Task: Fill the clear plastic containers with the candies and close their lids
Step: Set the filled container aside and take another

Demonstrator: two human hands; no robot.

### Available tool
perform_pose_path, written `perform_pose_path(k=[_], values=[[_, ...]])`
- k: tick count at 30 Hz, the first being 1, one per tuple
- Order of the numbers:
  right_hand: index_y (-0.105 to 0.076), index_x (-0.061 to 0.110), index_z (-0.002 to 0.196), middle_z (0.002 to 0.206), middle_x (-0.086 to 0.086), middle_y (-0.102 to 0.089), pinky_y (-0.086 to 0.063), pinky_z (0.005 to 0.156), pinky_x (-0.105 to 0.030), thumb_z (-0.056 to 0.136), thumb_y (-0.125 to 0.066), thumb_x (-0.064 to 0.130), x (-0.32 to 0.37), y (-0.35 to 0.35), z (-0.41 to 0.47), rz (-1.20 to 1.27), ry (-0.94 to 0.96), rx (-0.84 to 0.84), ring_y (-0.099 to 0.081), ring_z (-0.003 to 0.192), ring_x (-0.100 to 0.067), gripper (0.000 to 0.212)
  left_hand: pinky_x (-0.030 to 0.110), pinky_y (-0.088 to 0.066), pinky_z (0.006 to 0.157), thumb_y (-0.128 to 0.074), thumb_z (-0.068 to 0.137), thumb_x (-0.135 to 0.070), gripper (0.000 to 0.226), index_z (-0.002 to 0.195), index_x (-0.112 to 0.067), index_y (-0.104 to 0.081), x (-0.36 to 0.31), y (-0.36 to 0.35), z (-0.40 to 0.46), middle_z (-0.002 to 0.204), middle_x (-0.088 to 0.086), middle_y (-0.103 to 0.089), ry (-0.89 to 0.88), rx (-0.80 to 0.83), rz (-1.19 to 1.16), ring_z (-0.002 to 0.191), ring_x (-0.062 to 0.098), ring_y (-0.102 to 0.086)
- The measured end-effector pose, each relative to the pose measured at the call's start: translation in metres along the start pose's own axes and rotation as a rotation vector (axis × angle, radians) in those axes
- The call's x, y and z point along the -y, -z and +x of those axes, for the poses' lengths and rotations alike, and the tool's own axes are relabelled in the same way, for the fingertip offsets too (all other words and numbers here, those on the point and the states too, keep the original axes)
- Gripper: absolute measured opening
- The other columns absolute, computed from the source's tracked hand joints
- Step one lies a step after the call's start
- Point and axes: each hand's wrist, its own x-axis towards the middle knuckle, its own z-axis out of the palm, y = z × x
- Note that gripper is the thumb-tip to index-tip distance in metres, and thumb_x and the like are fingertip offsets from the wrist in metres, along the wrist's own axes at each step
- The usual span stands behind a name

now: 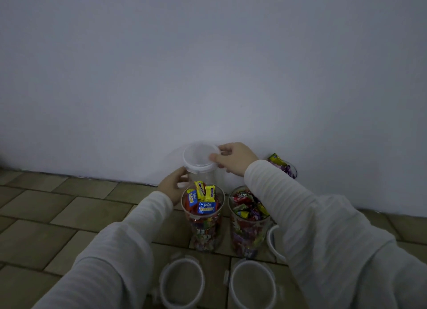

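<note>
An empty clear container [203, 177] stands by the wall with a white lid [200, 156] on its top. My right hand [233, 158] pinches the lid's right rim. My left hand [174, 186] grips the container's left side. In front stand two open clear containers full of wrapped candies, the left one [203, 218] and the right one [248, 221]. Behind my right sleeve a further container [285, 166] with candies shows partly.
Two loose round lids lie on the tiled floor [57, 207] near me, one at the left [182, 282] and one at the right [253, 283]. Another lid [273, 243] lies partly under my right arm. A white wall [208, 66] rises just behind the containers.
</note>
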Motion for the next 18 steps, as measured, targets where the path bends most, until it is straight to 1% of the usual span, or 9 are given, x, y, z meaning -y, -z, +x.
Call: perform_pose_path(k=[1, 2, 4, 7, 9, 12, 13, 15, 18], values=[[-0.057, 0.016, 0.128, 0.118, -0.001, -0.066, -0.049, 0.096, -0.044, 0.086, -0.067, 0.036, 0.005, 0.001, -0.003, 0.025, 0.032, -0.006, -0.064, 0.102, -0.021, 0.048, 0.034, -0.053, 0.083, -0.064, 0.087, -0.014, 0.038, 0.122, -0.023, -0.052, -0.003, 0.008, -0.001, 0.116, 0.001, -0.059, -0.039, -0.021, 0.06, 0.107, 0.021, -0.057], [-0.057, 0.017, 0.128, 0.117, 0.0, -0.066, -0.049, 0.096, -0.044, 0.086, -0.067, 0.036, 0.011, 0.001, -0.006, 0.047, 0.059, -0.016, -0.064, 0.102, -0.02, 0.048, 0.028, -0.051, 0.079, -0.069, 0.084, -0.018, 0.049, 0.129, -0.025, -0.049, -0.006, 0.018, -0.003, 0.115, -0.004, -0.058, -0.064, -0.041, 0.09, 0.107, 0.016, -0.055], [-0.057, 0.017, 0.129, 0.115, 0.001, -0.067, -0.049, 0.096, -0.042, 0.085, -0.068, 0.036, 0.022, 0.002, -0.013, 0.079, 0.108, -0.046, -0.064, 0.103, -0.019, 0.049, 0.021, -0.044, 0.071, -0.073, 0.079, -0.032, 0.063, 0.134, -0.03, -0.044, -0.018, 0.039, -0.01, 0.119, -0.008, -0.056, -0.149, -0.086, 0.106, 0.106, 0.011, -0.052], [-0.058, 0.018, 0.129, 0.115, 0.001, -0.067, -0.051, 0.093, -0.039, 0.084, -0.068, 0.038, 0.041, 0.007, -0.028, 0.124, 0.206, -0.091, -0.064, 0.103, -0.016, 0.05, 0.018, -0.039, 0.071, -0.064, 0.067, -0.052, 0.079, 0.137, -0.025, -0.043, -0.037, 0.061, -0.022, 0.126, -0.008, -0.054, -0.272, -0.194, 0.132, 0.106, 0.01, -0.051], [-0.058, 0.019, 0.128, 0.114, 0.002, -0.067, -0.05, 0.09, -0.036, 0.084, -0.068, 0.038, 0.053, 0.014, -0.043, 0.172, 0.256, -0.114, -0.064, 0.101, -0.016, 0.048, 0.017, -0.037, 0.073, -0.056, 0.064, -0.061, 0.084, 0.136, -0.019, -0.045, -0.048, 0.069, -0.032, 0.125, -0.007, -0.053, -0.371, -0.269, 0.141, 0.105, 0.009, -0.051], [-0.06, 0.016, 0.124, 0.106, 0.003, -0.069, -0.05, 0.083, -0.031, 0.087, -0.065, 0.036, 0.068, 0.031, -0.073, 0.255, 0.308, -0.142, -0.068, 0.087, -0.012, 0.042, 0.008, -0.035, 0.074, -0.053, 0.069, -0.059, 0.076, 0.128, -0.012, -0.049, -0.072, 0.071, -0.055, 0.118, -0.004, -0.053, -0.514, -0.358, 0.107, 0.099, 0.002, -0.05], [-0.061, 0.016, 0.121, 0.103, 0.003, -0.069, -0.051, 0.083, -0.032, 0.088, -0.064, 0.037, 0.072, 0.037, -0.085, 0.28, 0.318, -0.159, -0.069, 0.082, -0.012, 0.04, 0.01, -0.036, 0.074, -0.053, 0.071, -0.058, 0.072, 0.126, -0.012, -0.05, -0.08, 0.068, -0.062, 0.116, -0.002, -0.054, -0.551, -0.382, 0.076, 0.098, 0.002, -0.051], [-0.062, 0.016, 0.113, 0.099, 0.003, -0.07, -0.053, 0.084, -0.034, 0.089, -0.061, 0.042, 0.075, 0.051, -0.108, 0.319, 0.317, -0.202, -0.07, 0.08, -0.013, 0.036, 0.018, -0.042, 0.075, -0.053, 0.076, -0.058, 0.064, 0.125, -0.016, -0.049, -0.098, 0.058, -0.076, 0.113, 0.004, -0.054, -0.602, -0.398, -0.017, 0.097, 0.012, -0.056], [-0.058, 0.016, 0.096, 0.1, 0.0, -0.069, -0.053, 0.077, -0.034, 0.087, -0.06, 0.048, 0.072, 0.072, -0.145, 0.378, 0.283, -0.25, -0.068, 0.083, -0.015, 0.034, 0.031, -0.047, 0.079, -0.046, 0.081, -0.056, 0.049, 0.124, -0.031, -0.045, -0.125, 0.029, -0.101, 0.107, 0.005, -0.052, -0.6, -0.365, -0.181, 0.09, 0.026, -0.057]])
